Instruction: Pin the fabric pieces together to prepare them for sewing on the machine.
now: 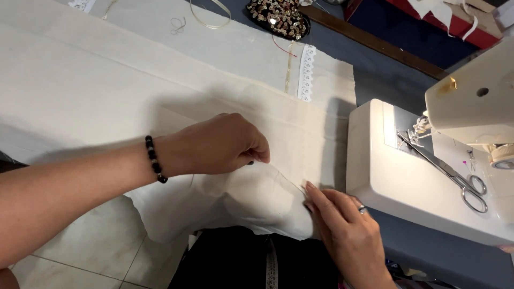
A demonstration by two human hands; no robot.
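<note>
A large piece of cream fabric (107,91) lies spread over the table and hangs off its near edge. My left hand (219,144), with a black bead bracelet at the wrist, pinches the cloth with closed fingers and holds what looks like a small dark-headed pin. My right hand (342,230), wearing a ring, presses its fingertips on the fabric's edge just right of the left hand. A thin fold or thread line runs between the two hands.
A white sewing machine (401,182) stands at the right with silver scissors (455,176) on its bed. White lace trim (307,72), a sequined dark object (278,16) and loose threads lie at the back. A measuring tape (272,265) hangs below.
</note>
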